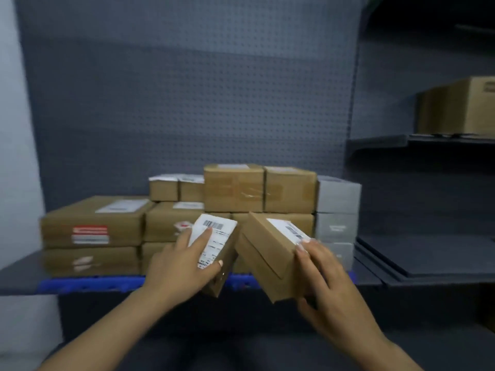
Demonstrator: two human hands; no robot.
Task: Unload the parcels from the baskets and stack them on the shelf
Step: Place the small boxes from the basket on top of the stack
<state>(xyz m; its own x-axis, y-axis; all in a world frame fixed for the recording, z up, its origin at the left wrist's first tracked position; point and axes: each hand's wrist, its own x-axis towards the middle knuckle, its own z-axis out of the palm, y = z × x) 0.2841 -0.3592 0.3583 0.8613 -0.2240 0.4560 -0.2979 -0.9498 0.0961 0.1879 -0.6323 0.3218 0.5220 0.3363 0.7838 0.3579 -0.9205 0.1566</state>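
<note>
My left hand (184, 259) grips a small brown parcel (222, 253) with a white barcode label on top, tilted, in front of the shelf. My right hand (322, 274) holds a second brown parcel (265, 253), also tilted, with a white label near its far corner. Both parcels hang just in front of the dark shelf (18, 277). On it stands a stack of brown parcels (233, 188), in two to three layers. Grey boxes (337, 210) close the stack's right end. No basket is in view.
A blue strip (88, 284) runs along the shelf's front edge under the stack. A grey pegboard wall (187, 103) backs the shelf. To the right, a higher shelf carries a large brown carton (460, 108), and a lower dark shelf board (434, 258) lies bare.
</note>
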